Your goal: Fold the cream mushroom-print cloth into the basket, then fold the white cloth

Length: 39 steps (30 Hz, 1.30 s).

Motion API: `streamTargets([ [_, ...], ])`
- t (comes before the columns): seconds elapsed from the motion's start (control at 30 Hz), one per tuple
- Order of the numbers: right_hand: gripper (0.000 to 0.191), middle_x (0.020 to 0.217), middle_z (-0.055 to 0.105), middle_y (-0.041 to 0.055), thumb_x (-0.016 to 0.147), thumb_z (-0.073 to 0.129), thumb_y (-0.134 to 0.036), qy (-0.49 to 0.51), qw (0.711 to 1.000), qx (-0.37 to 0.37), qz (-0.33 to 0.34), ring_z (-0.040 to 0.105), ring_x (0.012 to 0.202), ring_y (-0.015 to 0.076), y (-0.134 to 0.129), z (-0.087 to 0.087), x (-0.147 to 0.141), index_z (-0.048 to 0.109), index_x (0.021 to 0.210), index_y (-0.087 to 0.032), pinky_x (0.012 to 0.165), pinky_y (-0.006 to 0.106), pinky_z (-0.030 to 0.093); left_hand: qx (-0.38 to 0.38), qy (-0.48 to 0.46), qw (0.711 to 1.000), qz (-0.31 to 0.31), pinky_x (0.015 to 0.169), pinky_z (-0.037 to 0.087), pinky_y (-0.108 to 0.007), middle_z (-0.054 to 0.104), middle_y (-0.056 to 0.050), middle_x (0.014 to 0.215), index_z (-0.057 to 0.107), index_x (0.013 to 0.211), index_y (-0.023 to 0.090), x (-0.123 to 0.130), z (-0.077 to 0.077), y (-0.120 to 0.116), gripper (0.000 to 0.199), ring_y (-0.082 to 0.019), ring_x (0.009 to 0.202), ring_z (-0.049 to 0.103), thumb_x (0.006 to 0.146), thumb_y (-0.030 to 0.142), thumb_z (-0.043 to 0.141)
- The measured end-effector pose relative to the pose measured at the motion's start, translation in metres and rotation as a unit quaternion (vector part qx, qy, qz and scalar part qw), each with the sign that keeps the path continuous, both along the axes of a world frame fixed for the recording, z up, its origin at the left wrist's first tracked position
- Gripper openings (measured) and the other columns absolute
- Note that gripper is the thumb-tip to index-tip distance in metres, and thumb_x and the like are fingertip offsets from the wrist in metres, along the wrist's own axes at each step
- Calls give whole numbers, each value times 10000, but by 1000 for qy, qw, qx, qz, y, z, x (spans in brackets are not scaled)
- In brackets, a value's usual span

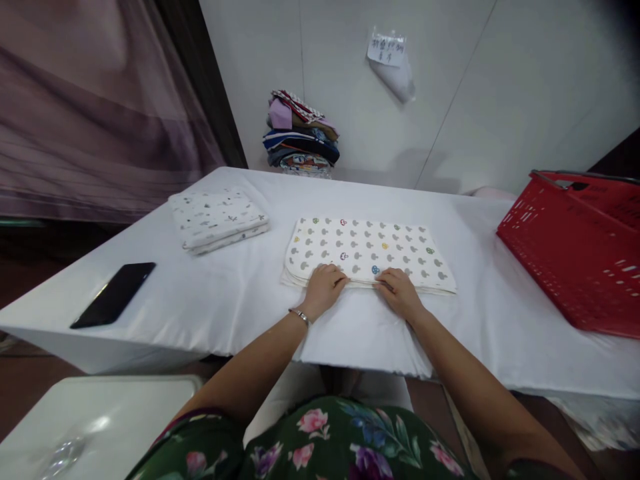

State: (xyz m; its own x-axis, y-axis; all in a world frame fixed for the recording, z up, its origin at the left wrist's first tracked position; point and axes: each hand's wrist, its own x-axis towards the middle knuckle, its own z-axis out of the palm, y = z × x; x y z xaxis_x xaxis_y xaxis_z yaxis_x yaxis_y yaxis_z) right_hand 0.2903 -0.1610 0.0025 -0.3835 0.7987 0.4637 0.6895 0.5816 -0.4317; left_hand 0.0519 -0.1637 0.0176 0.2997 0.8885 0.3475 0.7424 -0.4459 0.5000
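Note:
A folded white cloth with a print of grey and coloured mushrooms (367,247) lies flat on the white-covered table (240,293) in front of me. My left hand (325,288) grips its near edge, left of the middle, with the fingertips pinched on the layers. On the same edge, a little to the right, my right hand (399,292) pinches the cloth between thumb and fingers. Several layers show along the cloth's left and near edges.
Left of the cloth rests a folded stack of patterned white fabric (217,217). A black phone (115,295) lies near the table's left edge. On the right stands a red plastic basket (575,260). Behind the table, a pile of folded clothes (303,137) rises against the wall.

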Motion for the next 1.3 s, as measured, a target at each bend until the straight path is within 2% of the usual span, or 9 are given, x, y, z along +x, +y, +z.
streamTargets([
  [0.33,191,917,619,69,878,509,-343,7,1000,0,-6,534,888,219,0,1,-2,653,899,-219,808,386,417,24,43,999,-9,787,362,-350,589,-28,824,649,782,208,0,-2,0,248,-173,826,494,896,324,462],
  [0.57,219,879,612,67,907,454,-317,13,1000,-4,-11,526,856,209,-1,2,-5,635,842,-212,793,378,413,41,57,997,-23,808,367,-362,588,-34,884,647,881,217,-2,-6,-1,162,-192,874,488,832,351,571],
  [0.73,220,884,608,71,915,435,-308,14,1000,-1,-8,524,861,213,-2,3,-5,621,847,-214,793,381,415,39,54,998,-19,797,368,-358,584,-33,862,644,872,219,-2,-7,0,187,-184,855,490,879,336,498],
  [1.07,236,903,603,80,916,433,-314,-2,1000,14,4,520,868,211,-2,5,-4,632,856,-205,801,379,420,59,97,993,-32,795,359,-354,581,-35,831,619,800,194,-1,-1,-1,278,-173,826,482,924,325,407],
  [1.3,196,942,608,83,885,503,-351,-25,999,9,25,531,895,224,-4,6,0,641,928,-218,813,395,428,46,89,993,-54,820,362,-369,587,-39,902,625,892,213,-5,-4,-3,180,-198,898,490,849,368,544],
])
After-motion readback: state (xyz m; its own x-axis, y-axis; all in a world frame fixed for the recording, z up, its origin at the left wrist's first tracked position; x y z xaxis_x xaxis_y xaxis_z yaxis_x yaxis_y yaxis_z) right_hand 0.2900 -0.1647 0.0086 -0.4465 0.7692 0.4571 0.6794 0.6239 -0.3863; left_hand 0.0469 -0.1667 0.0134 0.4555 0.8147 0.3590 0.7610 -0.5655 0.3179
